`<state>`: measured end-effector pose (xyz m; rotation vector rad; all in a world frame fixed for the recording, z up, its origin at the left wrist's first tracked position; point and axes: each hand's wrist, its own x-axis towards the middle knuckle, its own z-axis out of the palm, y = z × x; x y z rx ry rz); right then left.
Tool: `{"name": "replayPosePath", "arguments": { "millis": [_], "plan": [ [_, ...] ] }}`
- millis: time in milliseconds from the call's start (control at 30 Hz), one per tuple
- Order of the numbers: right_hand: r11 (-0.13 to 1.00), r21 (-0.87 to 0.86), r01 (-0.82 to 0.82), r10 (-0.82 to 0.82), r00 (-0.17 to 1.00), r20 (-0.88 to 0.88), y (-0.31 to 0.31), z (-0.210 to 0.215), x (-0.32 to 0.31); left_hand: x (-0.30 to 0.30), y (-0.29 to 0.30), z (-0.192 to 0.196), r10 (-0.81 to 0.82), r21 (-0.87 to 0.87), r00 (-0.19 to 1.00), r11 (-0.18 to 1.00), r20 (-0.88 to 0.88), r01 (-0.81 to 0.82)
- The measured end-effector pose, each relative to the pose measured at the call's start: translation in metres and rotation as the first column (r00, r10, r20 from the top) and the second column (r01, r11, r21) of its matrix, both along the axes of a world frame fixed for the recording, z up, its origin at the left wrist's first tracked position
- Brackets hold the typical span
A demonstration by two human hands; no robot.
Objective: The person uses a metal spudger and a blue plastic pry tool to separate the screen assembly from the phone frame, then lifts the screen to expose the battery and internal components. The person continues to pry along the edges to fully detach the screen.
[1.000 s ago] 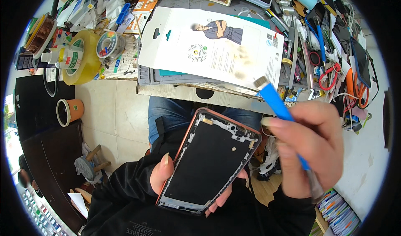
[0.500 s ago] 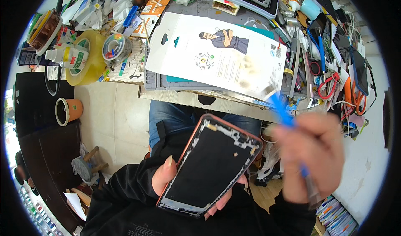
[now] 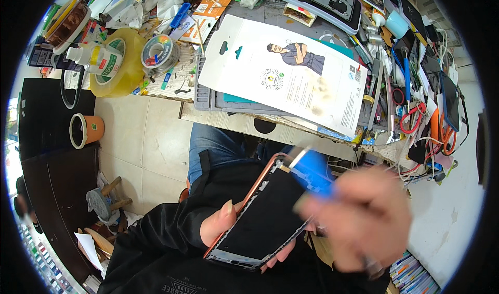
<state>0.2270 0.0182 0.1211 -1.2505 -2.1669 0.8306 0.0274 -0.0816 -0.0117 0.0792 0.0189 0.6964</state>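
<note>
At centre frame, the phone frame (image 3: 265, 216) shows a matt black inner face inside a glossy coppery metal rim. The blue tool (image 3: 312, 172) looks like smooth plastic. In the upper middle lies a matt white cardboard package card (image 3: 283, 73); at upper left, a glossy yellowish tape roll (image 3: 117, 60).

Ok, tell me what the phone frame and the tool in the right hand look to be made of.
Phone frame: probably metal with a rose-gold rim and a flat matte black panel; the rim glints. Blue tool in the right hand: looks like glossy plastic with a pale tip, though motion blur leaves it uncertain.
</note>
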Motion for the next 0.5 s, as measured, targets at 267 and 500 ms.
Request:
{"name": "replayPosePath", "arguments": {
  "millis": [267,500],
  "plan": [
    [0.988,0.111,-0.108,0.111,0.994,-0.025,-0.001,-0.009,0.003,0.003,-0.015,0.001,0.094,-0.093,0.995,0.992,0.030,-0.090],
    [0.955,0.294,-0.041,0.001,0.991,0.134,-0.004,-0.007,-0.001,0.003,-0.014,0.001,0.058,-0.079,0.998,0.995,0.007,-0.057]
  ]
}}
